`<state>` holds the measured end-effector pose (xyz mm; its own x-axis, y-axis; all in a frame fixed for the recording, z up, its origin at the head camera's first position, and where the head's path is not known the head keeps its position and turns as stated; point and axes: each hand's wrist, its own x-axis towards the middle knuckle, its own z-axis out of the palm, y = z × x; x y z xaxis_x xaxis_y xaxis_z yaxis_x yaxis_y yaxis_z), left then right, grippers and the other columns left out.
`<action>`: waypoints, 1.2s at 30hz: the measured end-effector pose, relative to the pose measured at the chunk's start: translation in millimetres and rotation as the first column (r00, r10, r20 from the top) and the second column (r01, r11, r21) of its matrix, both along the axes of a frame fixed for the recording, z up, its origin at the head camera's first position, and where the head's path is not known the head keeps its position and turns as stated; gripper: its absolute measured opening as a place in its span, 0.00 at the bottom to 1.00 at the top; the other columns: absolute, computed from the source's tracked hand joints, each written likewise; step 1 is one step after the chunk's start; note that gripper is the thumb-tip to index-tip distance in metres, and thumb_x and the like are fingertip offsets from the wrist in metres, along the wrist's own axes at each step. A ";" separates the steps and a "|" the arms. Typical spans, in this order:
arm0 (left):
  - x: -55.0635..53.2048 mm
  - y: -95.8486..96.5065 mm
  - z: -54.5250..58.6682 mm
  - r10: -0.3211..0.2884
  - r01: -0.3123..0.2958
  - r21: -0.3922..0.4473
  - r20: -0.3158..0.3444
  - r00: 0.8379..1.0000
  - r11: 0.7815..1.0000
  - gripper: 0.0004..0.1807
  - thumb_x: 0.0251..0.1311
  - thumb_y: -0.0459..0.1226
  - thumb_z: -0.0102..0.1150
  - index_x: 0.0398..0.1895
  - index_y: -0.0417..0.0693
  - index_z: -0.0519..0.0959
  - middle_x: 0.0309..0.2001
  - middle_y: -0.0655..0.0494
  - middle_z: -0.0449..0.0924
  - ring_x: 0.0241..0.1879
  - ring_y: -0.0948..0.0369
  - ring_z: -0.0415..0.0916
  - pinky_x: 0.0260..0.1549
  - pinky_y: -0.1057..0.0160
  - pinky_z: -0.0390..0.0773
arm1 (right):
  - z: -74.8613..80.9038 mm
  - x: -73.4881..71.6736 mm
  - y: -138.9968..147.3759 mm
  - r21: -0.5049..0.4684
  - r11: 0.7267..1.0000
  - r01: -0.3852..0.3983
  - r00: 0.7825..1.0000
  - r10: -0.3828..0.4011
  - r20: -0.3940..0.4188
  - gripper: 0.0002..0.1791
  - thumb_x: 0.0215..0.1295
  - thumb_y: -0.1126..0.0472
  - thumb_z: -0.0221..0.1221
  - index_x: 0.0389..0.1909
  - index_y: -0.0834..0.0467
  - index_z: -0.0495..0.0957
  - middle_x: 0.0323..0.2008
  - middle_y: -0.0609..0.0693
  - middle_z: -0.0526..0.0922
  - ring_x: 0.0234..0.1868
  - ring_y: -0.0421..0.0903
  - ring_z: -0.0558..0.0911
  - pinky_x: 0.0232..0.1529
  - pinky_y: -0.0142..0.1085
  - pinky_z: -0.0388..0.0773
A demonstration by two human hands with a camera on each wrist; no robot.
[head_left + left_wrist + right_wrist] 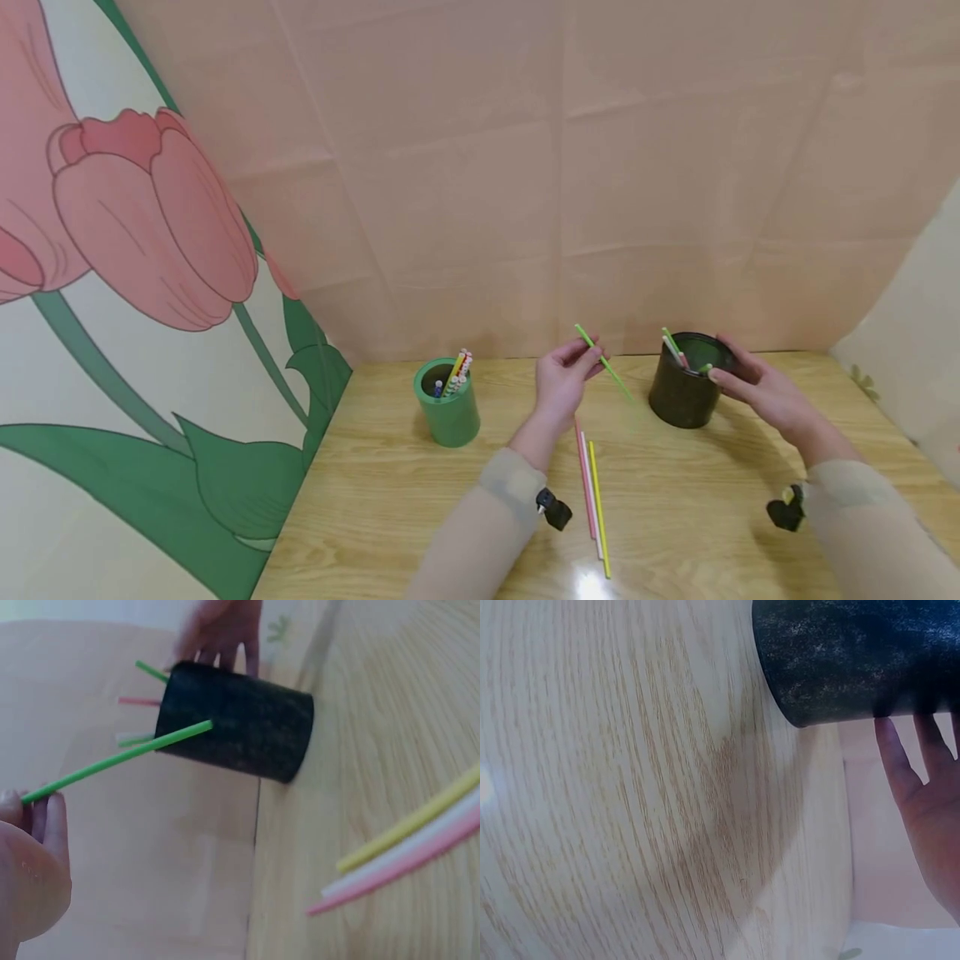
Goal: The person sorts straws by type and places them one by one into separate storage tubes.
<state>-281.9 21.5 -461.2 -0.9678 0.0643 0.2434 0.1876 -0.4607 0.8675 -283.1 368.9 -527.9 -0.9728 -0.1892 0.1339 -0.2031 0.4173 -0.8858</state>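
Observation:
My left hand pinches a thin green straw between thumb and fingertips, above the table. The straw slants down to the right, and its free end points toward the black cylindrical pot. Around the right side of that pot, my right hand holds it, with the thumb at the rim and the fingers against the far wall. Several straws, green, pink and white, lean inside the pot and stick out over its rim. On the wood-grain table, a pink straw, a white straw and a yellow straw lie side by side.
A green cylindrical pot with several pens or patterned sticks stands on the table to the left. Behind the table's back edge hangs a pinkish cloth. A wall with painted tulips rises on the left.

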 end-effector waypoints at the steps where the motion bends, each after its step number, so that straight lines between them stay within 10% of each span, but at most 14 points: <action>1: -0.1 3.3 2.4 0.009 -0.009 0.013 -0.008 1.000 1.000 0.10 0.68 0.22 0.65 0.51 0.31 0.87 0.44 0.44 0.90 0.47 0.48 0.90 0.49 0.57 0.90 | -0.2 0.0 0.1 -0.002 1.000 0.001 1.000 -0.001 0.001 0.42 0.87 0.56 0.52 0.89 0.43 0.38 0.77 0.81 0.55 0.54 0.16 0.74 0.49 0.18 0.79; 13: -5.1 34.5 27.2 0.112 -0.100 0.113 -0.106 0.988 0.989 0.11 0.71 0.23 0.63 0.53 0.33 0.87 0.47 0.28 0.86 0.45 0.56 0.90 0.53 0.54 0.88 | 0.1 -1.4 -2.1 0.007 1.000 0.004 1.000 -0.004 -0.012 0.43 0.85 0.53 0.54 0.89 0.44 0.39 0.76 0.81 0.57 0.56 0.19 0.74 0.50 0.18 0.79; 22: -9.4 48.2 34.2 0.185 -0.164 0.170 -0.114 0.976 0.972 0.09 0.70 0.23 0.64 0.50 0.32 0.88 0.43 0.39 0.90 0.44 0.56 0.90 0.55 0.50 0.87 | -2.2 -2.5 -1.5 0.017 1.000 0.014 1.000 -0.013 -0.017 0.43 0.85 0.53 0.54 0.89 0.46 0.40 0.76 0.80 0.59 0.54 0.19 0.75 0.49 0.18 0.78; 30: -9.4 58.9 35.3 0.197 -0.181 0.096 -0.184 0.963 0.979 0.09 0.70 0.25 0.66 0.50 0.33 0.88 0.45 0.32 0.88 0.50 0.42 0.88 0.53 0.57 0.88 | -0.8 0.1 -0.6 0.064 0.997 0.039 0.999 -0.038 -0.021 0.44 0.84 0.50 0.56 0.88 0.40 0.41 0.75 0.79 0.62 0.54 0.18 0.72 0.47 0.17 0.77; 36: -9.1 67.0 28.4 0.194 -0.210 -0.046 -0.239 0.952 0.977 0.09 0.69 0.27 0.68 0.50 0.35 0.89 0.45 0.38 0.90 0.47 0.50 0.90 0.50 0.63 0.88 | -0.2 0.8 1.6 0.086 0.995 0.052 0.998 -0.049 -0.031 0.43 0.84 0.50 0.56 0.88 0.39 0.42 0.75 0.77 0.63 0.55 0.17 0.69 0.47 0.16 0.75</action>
<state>-291.0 88.5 -432.9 -0.8800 -0.1017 0.4640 0.4697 -0.3322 0.8180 -282.3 370.4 -528.1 -0.9773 -0.1524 0.1474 -0.2050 0.5029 -0.8397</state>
